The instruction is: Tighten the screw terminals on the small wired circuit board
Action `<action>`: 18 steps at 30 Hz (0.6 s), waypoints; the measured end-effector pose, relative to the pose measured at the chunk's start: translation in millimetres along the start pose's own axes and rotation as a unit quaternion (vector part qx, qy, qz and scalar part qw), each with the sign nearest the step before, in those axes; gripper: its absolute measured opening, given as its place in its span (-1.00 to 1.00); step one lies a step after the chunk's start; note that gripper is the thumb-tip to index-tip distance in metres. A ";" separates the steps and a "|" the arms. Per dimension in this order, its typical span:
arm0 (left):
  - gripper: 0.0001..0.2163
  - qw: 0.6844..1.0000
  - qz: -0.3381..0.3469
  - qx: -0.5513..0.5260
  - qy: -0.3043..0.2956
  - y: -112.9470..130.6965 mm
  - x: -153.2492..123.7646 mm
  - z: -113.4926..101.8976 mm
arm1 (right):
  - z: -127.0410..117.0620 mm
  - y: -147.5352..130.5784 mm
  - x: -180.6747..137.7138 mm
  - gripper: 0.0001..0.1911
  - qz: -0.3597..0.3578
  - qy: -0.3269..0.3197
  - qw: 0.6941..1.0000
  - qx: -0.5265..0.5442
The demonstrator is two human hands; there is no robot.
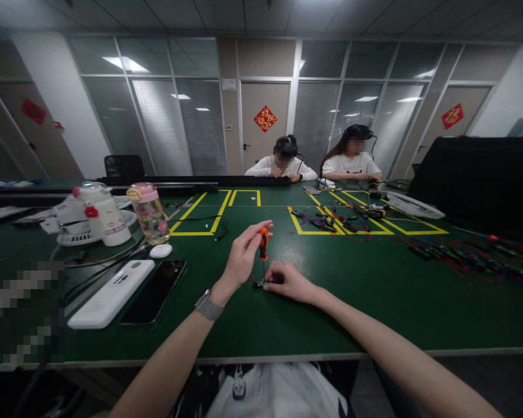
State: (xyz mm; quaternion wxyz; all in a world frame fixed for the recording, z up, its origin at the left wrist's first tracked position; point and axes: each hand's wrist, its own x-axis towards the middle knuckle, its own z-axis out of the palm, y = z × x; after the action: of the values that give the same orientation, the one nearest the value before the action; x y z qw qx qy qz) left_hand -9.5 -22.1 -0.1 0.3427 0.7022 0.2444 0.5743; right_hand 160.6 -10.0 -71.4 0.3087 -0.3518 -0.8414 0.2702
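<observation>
A screwdriver [264, 244] with an orange and black handle stands nearly upright above the green tabletop. My left hand [240, 255], a watch on its wrist, has its thumb against the handle, with the fingers reaching up behind it. The thin shaft runs down to a small green circuit board [258, 285] lying on the table. My right hand [293, 283] pinches the right side of that board and holds it against the surface. Thin wires show at the board; its details are too small to make out, and my right fingers partly cover it.
On the left are a white power bank [111, 295], a black phone [154, 292], a white earbud case [161, 251], a bottle [148, 213] and cables. Several wired boards [331, 220] lie ahead right, with another pile [466, 258] beyond. Two people [283, 165] sit opposite.
</observation>
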 end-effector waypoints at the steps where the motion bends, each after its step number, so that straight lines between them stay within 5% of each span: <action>1: -0.69 1.000 0.001 0.001 0.001 0.6 0.2 0.3 | -0.2 -0.1 -0.1 -0.90 0.001 -0.001 1.000 -0.001; 18: -0.82 0.996 0.031 0.074 0.039 -2.8 1.6 0.3 | 0.1 -0.2 -0.4 -0.90 0.004 -0.004 1.000 0.006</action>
State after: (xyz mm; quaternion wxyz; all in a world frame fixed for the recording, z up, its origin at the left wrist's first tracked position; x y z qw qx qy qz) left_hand -8.7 -19.2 -1.4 0.2625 0.7097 0.2774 0.5920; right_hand 160.7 -10.4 -71.4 0.3060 -0.3523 -0.8397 0.2778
